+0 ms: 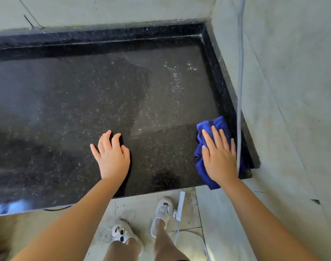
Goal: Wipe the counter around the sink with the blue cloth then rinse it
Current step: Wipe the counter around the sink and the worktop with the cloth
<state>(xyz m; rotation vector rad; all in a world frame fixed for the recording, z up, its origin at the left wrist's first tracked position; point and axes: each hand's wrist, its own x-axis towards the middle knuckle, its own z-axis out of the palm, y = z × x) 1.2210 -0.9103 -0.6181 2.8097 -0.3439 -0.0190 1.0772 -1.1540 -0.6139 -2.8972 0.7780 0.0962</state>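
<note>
Left hand (112, 157): lying palm down, fingers lightly spread, forearm reaching forward | Right hand (218, 156): pressing flat, fingers straight and together, arm extending forward | Legs: standing below, feet in pale shoes

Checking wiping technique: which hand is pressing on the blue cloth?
The right hand, flat on the blue cloth by the wall; the left hand rests on bare counter.
</note>
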